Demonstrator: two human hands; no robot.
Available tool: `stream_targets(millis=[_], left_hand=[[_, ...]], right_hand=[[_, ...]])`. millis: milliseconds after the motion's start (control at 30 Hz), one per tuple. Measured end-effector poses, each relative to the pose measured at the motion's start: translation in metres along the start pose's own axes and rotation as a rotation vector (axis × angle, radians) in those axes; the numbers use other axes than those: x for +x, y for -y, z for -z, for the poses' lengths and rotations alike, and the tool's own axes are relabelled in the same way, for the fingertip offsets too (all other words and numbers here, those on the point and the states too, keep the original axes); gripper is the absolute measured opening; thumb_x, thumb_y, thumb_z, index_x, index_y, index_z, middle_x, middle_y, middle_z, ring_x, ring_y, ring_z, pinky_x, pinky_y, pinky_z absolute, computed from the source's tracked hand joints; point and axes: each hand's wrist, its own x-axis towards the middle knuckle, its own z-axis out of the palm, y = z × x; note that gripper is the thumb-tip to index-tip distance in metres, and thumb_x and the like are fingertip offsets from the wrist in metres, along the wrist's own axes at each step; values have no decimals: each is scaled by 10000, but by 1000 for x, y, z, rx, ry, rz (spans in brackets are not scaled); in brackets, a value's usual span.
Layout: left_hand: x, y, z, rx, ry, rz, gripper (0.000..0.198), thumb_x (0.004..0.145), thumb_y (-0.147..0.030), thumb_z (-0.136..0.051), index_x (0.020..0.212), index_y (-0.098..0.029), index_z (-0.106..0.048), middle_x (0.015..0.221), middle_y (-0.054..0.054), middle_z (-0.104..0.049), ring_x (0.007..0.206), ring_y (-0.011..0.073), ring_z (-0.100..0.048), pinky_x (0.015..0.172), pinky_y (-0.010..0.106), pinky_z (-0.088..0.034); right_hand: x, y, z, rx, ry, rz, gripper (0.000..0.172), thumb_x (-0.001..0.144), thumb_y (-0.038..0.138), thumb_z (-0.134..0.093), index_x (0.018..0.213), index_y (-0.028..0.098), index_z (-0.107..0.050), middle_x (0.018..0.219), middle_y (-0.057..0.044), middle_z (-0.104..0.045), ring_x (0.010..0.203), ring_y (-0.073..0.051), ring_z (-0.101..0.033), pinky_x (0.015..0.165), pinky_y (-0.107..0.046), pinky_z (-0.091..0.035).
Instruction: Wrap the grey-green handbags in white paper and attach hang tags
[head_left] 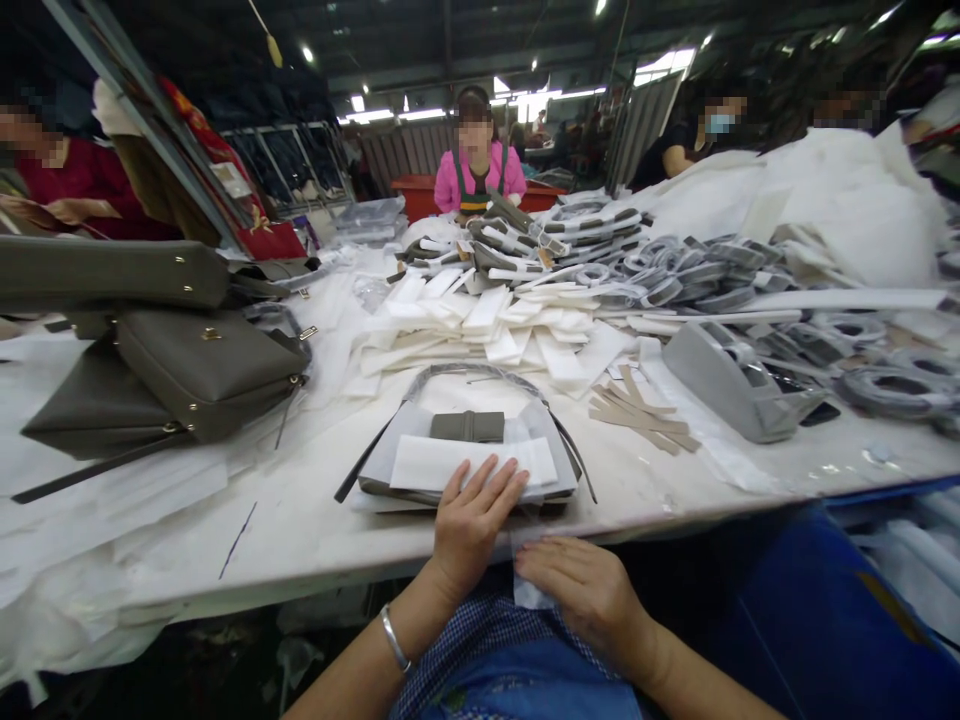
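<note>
An olive-grey handbag (373, 487) lies before me near the table's front edge. Its wrapped handle (481, 370) arches away from me, and thin straps hang at both sides. Across the bag rests a white padding strip (431, 464), just below a dark olive flap (466, 427). My left hand (471, 525) presses flat on this strip, fingers stretched out. Below the table edge, over my lap, my right hand (589, 590) is closed on a translucent plastic piece (531, 592) that reaches up toward the bag; its far end is hard to make out.
Olive bags (202, 370) are stacked at the left. White padding pieces (517, 330) and wrapped handles (690, 270) pile up behind. Brown strips (643, 412) and a grey bag part (731, 385) lie to the right. A person in pink (480, 175) is across the table.
</note>
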Motion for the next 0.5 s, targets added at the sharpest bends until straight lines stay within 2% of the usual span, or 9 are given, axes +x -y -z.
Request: stream_targets(millis=[267, 400, 500], left_hand=[[-2, 0, -3, -11, -11, -15, 368, 1024, -251, -479, 1384, -272, -552, 1391, 23, -615, 1333, 211, -531, 1166, 442, -361], [-3, 0, -5, -56, -23, 13, 339, 1040, -217, -419, 1332, -236, -591, 1338, 50, -654, 1307, 209, -556, 1153, 443, -383], [-1, 0, -4, -101, -28, 42, 296, 1024, -173, -445, 1254, -206, -628, 1236, 59, -705, 1256, 202, -598, 1122, 415, -429]], right_hand=[[55, -29, 16, -71, -3, 34, 249, 956, 71, -498, 1031, 194, -700, 910, -14, -788, 800, -138, -731, 825, -289, -550], [63, -44, 14, -26, 5, -127, 268, 909, 41, -534, 957, 222, -724, 850, 12, -782, 749, -134, -716, 798, -289, -500], [63, -51, 9, 19, -10, -273, 232, 869, 57, -614, 885, 248, -744, 828, 32, -783, 758, -138, -715, 798, -283, -468]])
